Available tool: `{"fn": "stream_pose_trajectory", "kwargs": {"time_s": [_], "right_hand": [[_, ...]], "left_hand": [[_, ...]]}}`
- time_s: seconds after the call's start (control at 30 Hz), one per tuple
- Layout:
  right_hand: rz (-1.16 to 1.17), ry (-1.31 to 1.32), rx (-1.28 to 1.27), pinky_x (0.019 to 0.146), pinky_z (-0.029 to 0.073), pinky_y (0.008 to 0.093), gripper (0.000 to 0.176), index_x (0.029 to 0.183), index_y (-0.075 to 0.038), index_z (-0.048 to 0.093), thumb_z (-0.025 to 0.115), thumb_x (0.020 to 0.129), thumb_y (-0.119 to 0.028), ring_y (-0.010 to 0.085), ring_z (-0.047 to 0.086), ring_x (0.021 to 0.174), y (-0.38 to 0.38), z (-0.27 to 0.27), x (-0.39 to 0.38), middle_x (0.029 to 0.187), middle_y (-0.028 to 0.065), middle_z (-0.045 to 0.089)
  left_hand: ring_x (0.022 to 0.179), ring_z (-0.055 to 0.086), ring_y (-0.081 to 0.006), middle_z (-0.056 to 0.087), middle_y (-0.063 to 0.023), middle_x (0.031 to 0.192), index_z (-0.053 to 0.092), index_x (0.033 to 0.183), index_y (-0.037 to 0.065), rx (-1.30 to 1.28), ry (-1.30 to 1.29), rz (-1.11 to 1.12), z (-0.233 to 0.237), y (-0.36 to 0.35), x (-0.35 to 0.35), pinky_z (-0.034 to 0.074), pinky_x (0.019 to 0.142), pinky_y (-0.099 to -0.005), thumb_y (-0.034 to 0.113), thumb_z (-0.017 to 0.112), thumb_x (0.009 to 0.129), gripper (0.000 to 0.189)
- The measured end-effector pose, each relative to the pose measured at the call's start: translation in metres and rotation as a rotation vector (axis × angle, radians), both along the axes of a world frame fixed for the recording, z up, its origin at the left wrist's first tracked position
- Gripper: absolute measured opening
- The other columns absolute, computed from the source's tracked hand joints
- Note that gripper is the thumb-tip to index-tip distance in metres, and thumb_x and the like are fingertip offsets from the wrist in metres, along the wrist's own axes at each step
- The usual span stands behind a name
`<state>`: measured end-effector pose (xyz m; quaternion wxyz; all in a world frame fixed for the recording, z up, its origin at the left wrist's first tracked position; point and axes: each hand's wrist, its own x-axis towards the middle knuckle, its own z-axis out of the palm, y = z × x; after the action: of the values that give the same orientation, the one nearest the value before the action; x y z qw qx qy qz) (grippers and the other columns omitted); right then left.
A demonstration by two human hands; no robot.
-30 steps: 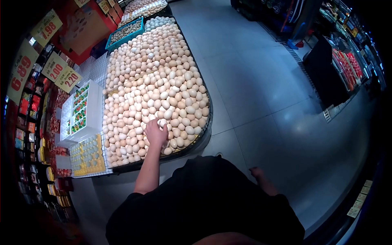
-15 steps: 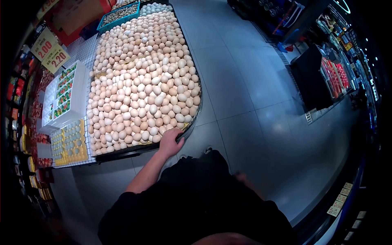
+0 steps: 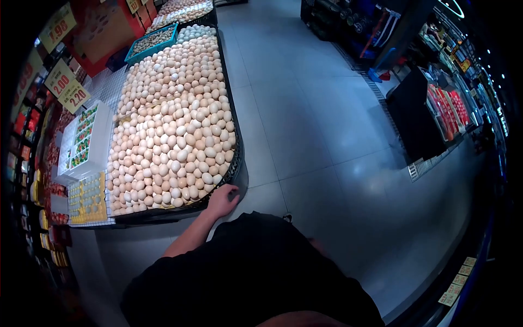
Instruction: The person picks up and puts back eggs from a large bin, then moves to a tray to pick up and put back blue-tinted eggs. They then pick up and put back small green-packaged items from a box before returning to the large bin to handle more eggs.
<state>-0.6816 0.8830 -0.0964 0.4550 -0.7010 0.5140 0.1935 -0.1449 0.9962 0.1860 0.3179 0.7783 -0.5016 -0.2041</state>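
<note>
My left hand is at the near right corner of a wide display of loose eggs. Its fingers curl loosely, with a gap between thumb and forefinger and nothing held. They overlap the black rim of the display in this view. Brown and pale eggs lie heaped right beside the fingertips. Low at my right side, only a dim, blurred bit of my right hand shows past my dark clothing; its fingers are hidden.
A teal basket of small eggs sits at the display's far end. On the left stand a white foam box, yellow egg trays and price signs. Grey tiled floor runs along the right, towards a black stand with red goods.
The egg display has shifted left and down in view, and more of its far end shows. My left hand's thumb and fingers have come apart at the rim. The right hand stays low.
</note>
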Motion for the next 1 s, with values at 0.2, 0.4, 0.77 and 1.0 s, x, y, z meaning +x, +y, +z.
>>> {"fn": "stream_pose_trajectory", "kwargs": {"time_s": [0.2, 0.4, 0.77, 1.0], "right_hand": [[-0.434, -0.046, 0.03, 0.105, 0.057, 0.0515, 0.042, 0.133, -0.006, 0.079, 0.066, 0.109, -0.038, 0.0385, 0.073, 0.122, -0.074, 0.007, -0.064, 0.126, 0.0206, 0.078], [-0.335, 0.007, 0.042, 0.086, 0.061, 0.0522, 0.04, 0.135, -0.007, 0.077, 0.076, 0.102, -0.029, 0.0305, 0.073, 0.097, -0.097, -0.077, -0.196, 0.11, 0.0155, 0.078], [0.262, -0.056, -0.146, 0.109, 0.056, 0.0548, 0.047, 0.143, -0.011, 0.074, 0.069, 0.103, -0.036, 0.0444, 0.07, 0.128, -0.156, -0.085, -0.221, 0.133, 0.0223, 0.077], [-0.312, 0.006, 0.098, 0.108, 0.057, 0.0521, 0.046, 0.14, -0.007, 0.075, 0.065, 0.107, -0.038, 0.0452, 0.071, 0.128, -0.273, -0.098, -0.128, 0.133, 0.0235, 0.077]], "left_hand": [[0.102, 0.077, -0.0336, 0.078, -0.0147, 0.111, 0.079, 0.115, 0.006, 0.024, 0.014, -0.024, -0.014, -0.119, -0.059, 0.062, 0.091, -0.0436, 0.021, 0.078, 0.097, 0.023], [0.097, 0.077, -0.0333, 0.079, -0.0149, 0.104, 0.08, 0.107, 0.007, 0.131, 0.032, -0.009, -0.01, -0.19, -0.095, 0.061, 0.085, -0.0436, 0.019, 0.075, 0.098, 0.015], [0.094, 0.077, -0.0319, 0.079, -0.0117, 0.104, 0.077, 0.114, 0.007, 0.196, 0.081, 0.088, -0.03, -0.252, -0.103, 0.062, 0.087, -0.0452, 0.017, 0.075, 0.096, 0.021], [0.094, 0.076, -0.0331, 0.079, -0.0125, 0.108, 0.077, 0.112, 0.008, 0.168, 0.066, 0.112, -0.058, -0.33, -0.058, 0.061, 0.086, -0.0465, 0.018, 0.076, 0.095, 0.02]]}}
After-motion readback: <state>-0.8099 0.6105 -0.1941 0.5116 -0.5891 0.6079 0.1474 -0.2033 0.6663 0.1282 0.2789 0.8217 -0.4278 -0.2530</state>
